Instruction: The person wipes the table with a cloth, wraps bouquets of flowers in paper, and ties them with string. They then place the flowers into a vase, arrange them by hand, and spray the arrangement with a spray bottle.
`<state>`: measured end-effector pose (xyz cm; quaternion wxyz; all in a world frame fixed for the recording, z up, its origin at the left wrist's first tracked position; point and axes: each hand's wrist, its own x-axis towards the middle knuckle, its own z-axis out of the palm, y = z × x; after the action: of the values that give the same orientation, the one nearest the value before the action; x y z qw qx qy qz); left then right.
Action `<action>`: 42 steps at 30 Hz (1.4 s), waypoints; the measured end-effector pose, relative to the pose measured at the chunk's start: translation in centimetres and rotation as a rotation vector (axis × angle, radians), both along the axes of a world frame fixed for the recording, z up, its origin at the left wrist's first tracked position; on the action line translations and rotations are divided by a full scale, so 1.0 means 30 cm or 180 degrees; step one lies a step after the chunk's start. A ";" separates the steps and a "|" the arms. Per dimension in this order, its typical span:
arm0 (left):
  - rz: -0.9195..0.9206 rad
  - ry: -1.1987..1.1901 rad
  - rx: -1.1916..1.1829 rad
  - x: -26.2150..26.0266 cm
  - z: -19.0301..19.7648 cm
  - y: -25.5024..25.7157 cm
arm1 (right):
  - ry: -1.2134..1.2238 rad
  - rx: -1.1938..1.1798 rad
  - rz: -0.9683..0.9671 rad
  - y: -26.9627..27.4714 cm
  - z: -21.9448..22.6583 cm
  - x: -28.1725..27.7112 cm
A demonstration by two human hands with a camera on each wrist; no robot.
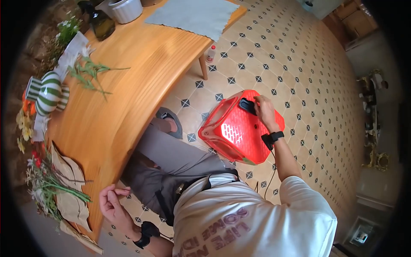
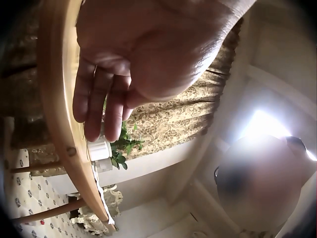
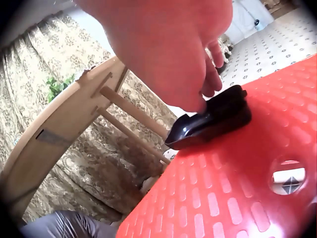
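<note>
My right hand (image 1: 266,112) reaches down to the top of a red plastic stool (image 1: 261,137). Its thumb and fingers pinch the edge of a small, hollow black plastic object (image 3: 213,119), which sits tilted over the stool top in the right wrist view. By the near edge of the wooden table (image 1: 128,103), my left hand (image 1: 113,204) hangs with loosely bent fingers and holds nothing. Close to it, a bunch of flowers (image 1: 64,190) with green stems lies on brown wrapping paper (image 1: 70,210).
On the table stand a green-and-white striped vase (image 1: 49,94), a dark bottle (image 1: 102,25) and a white pot (image 1: 126,10). Loose green stems (image 1: 92,70) and a grey cloth (image 1: 192,17) lie there too. A small red-capped bottle (image 1: 211,54) stands on the tiled floor near a table leg (image 1: 203,67).
</note>
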<state>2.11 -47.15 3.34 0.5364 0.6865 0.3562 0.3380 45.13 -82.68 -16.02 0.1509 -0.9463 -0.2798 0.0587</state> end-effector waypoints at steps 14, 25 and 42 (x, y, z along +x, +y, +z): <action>0.0549 0.0058 -0.0102 -0.191 -0.117 0.009 | -0.0360 0.0304 0.0184 0.002 -0.088 -0.167; 0.0739 -0.0396 -0.0351 -0.300 -0.070 0.095 | -0.0237 0.0872 0.0582 0.283 0.251 -0.184; 0.1273 0.2695 0.2502 -0.817 0.515 0.892 | -0.2740 0.0806 0.2063 1.596 1.419 0.275</action>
<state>-22.39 -20.40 18.78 -0.0192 0.8275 0.5090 0.2361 53.39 -34.78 26.54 0.1098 -0.7248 -0.5980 -0.3241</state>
